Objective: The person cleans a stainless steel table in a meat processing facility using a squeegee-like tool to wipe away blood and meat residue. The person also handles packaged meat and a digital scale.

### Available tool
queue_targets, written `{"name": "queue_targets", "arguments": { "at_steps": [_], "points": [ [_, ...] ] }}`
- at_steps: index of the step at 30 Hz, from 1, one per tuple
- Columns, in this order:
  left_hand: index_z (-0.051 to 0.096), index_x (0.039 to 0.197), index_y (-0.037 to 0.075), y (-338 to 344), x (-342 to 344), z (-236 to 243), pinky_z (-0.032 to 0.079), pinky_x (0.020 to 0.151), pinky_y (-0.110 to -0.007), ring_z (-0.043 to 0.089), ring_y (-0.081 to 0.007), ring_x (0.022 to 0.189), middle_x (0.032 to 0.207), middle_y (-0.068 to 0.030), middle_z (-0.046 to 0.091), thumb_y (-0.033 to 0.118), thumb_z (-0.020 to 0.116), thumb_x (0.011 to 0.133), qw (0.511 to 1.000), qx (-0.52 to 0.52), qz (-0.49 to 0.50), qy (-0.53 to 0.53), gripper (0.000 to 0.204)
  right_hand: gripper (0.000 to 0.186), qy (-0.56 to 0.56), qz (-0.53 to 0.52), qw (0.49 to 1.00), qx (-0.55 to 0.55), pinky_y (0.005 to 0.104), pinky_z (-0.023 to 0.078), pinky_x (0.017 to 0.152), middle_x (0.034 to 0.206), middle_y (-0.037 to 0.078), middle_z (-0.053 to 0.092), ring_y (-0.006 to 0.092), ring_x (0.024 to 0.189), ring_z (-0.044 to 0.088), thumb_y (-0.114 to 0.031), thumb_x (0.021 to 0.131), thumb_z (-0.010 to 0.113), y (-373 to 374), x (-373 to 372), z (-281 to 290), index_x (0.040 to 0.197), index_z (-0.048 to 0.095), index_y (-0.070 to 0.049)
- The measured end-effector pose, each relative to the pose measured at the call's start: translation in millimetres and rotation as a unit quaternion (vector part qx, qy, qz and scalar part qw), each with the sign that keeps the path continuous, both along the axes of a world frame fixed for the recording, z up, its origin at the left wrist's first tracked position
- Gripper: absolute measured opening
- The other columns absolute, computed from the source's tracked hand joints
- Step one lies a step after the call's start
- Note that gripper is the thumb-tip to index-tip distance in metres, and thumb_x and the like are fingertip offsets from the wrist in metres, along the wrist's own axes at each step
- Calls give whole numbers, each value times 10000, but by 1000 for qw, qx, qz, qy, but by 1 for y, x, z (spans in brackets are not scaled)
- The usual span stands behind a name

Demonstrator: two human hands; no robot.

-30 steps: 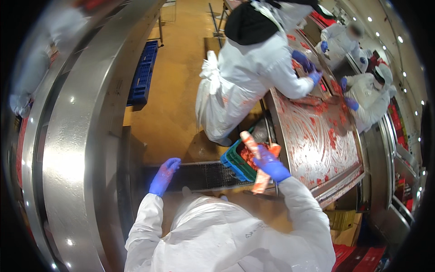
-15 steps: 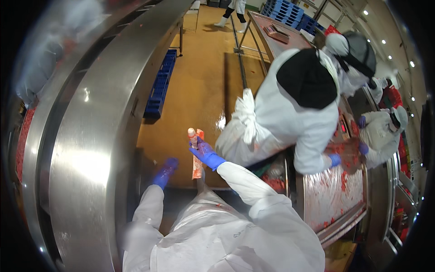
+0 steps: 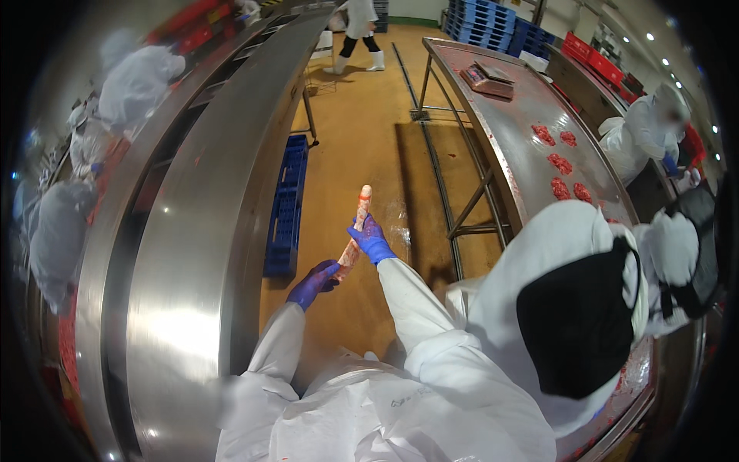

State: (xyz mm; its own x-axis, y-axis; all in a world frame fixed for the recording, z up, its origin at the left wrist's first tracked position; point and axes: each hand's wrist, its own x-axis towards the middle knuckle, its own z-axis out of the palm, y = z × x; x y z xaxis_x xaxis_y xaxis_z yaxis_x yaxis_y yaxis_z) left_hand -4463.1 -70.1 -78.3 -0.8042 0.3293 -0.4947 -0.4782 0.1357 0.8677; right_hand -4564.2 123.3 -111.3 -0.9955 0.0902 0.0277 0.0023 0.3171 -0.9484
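Out in front of me over the aisle, both my gloved hands hold one long, pale bone [image 3: 363,203] with red meat scraps on it. It tilts, its rounded end up and away from me. My right hand [image 3: 372,240], in a blue-purple glove, is wrapped round its middle. Lower down, my left hand [image 3: 311,284] in the same kind of glove closes on the near end, whose tip the fingers partly hide.
A steel conveyor housing [image 3: 185,254] runs along my left, with a blue crate [image 3: 286,208] beside it. Close on my right a co-worker in white [image 3: 531,269] bends over a steel table [image 3: 500,131] bearing minced meat [image 3: 560,163] and a scale [image 3: 489,78]. Someone in white boots [image 3: 360,38] walks far ahead.
My left hand has come in and taken hold of the bone's lower end. The bone now tilts more, farther right in view. The view has turned, and the co-worker appears lower and farther right.
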Motion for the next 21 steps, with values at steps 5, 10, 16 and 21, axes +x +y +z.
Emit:
{"name": "queue_targets", "arguments": {
  "at_steps": [5, 10, 16, 21],
  "points": [
    [560, 1181, 61, 54, -162, -20, 427, 668, -241, 530, -90, 747, 908, -13, 594, 439, 642, 836, 995, -28, -62, 75, 519, 597, 27, -160, 985, 55, 398, 487, 867, 1112, 243, 607, 353, 1039, 603, -296, 754, 714, 47, -117, -32, 1186, 481, 43],
    [658, 987, 90, 102, -296, -41, 368, 557, -234, 474, -83, 651, 736, 22, 563, 452, 664, 819, 991, -55, -67, 98, 399, 673, -14, -149, 986, 77, 419, 475, 864, 1107, 282, 591, 391, 1031, 592, -358, 747, 714, 104, -204, 4, 1216, 468, 57],
    [669, 944, 103, 193, -440, -9, 359, 595, -249, 454, -90, 646, 729, 33, 549, 473, 641, 828, 970, 0, -198, 140, 389, 620, -32, -154, 985, 72, 331, 456, 897, 1094, 162, 625, 244, 1031, 599, -363, 751, 723, 214, -255, 50, 1216, 522, -6],
    [665, 972, 47, 288, -498, 45, 422, 815, -266, 540, -96, 864, 901, -21, 629, 335, 606, 894, 937, 79, -263, 217, 303, 501, -1, -225, 971, -78, 307, 420, 920, 1100, 51, 527, 162, 1064, 515, -253, 816, 699, 259, -253, 93, 1211, 441, -86]
  ]
}}
